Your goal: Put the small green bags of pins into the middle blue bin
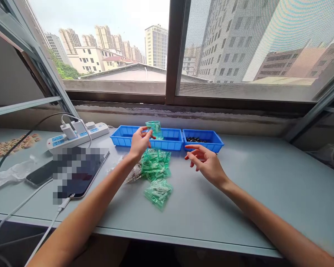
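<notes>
My left hand (141, 142) pinches a small green clear packet (154, 128) by its edge, above the long blue tray (171, 144). My right hand (204, 161) hovers over the table in front of the smaller blue tray (218, 142), its fingers apart and slightly curled, with nothing seen in them. Black small pieces (195, 139) lie in that smaller tray. Below my left hand is a pile of green packets (156, 165), with one or more packets (158, 193) nearer the front. Crumpled clear packets (134, 173) are partly hidden behind my left forearm.
At the left are a white power strip (78, 136) with plugs, a tablet (93, 170), a dark phone (41, 173), cables and a crumpled white wrapper (15, 170). Small tan pieces (13, 146) lie at the far left. A window frame (174, 52) stands behind the table (253, 167).
</notes>
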Tool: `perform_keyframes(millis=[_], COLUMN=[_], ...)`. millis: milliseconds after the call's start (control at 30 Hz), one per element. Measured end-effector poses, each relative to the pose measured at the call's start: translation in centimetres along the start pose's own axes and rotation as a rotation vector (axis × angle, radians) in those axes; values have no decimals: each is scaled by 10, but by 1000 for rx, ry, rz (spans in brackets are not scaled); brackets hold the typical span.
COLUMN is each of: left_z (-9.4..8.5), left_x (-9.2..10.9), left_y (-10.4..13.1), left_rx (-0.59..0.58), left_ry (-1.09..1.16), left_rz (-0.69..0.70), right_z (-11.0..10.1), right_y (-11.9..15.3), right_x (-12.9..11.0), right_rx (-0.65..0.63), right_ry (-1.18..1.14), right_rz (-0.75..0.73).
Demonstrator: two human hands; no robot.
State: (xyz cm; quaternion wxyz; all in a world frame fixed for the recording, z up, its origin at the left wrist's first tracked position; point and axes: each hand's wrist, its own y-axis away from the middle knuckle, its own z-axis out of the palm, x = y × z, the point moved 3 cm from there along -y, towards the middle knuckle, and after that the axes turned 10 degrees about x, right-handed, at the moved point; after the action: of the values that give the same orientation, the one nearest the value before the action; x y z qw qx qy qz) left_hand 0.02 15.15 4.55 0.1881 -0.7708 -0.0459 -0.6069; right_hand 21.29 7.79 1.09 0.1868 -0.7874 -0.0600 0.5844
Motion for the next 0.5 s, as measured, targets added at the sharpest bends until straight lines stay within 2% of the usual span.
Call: perform_keyframes(millis=[233, 500], left_z=[-5, -6], left_x=[-9, -4], left_y=[-5, -3], left_rx=[33, 44], left_ry=[-167, -432], left_rz=[67, 204], right_z=[0, 2], right_y=[0, 3], right_x=[-1, -1], right_rx=[-5, 34], right_ry=[-4, -44], right_rz=[-4, -2])
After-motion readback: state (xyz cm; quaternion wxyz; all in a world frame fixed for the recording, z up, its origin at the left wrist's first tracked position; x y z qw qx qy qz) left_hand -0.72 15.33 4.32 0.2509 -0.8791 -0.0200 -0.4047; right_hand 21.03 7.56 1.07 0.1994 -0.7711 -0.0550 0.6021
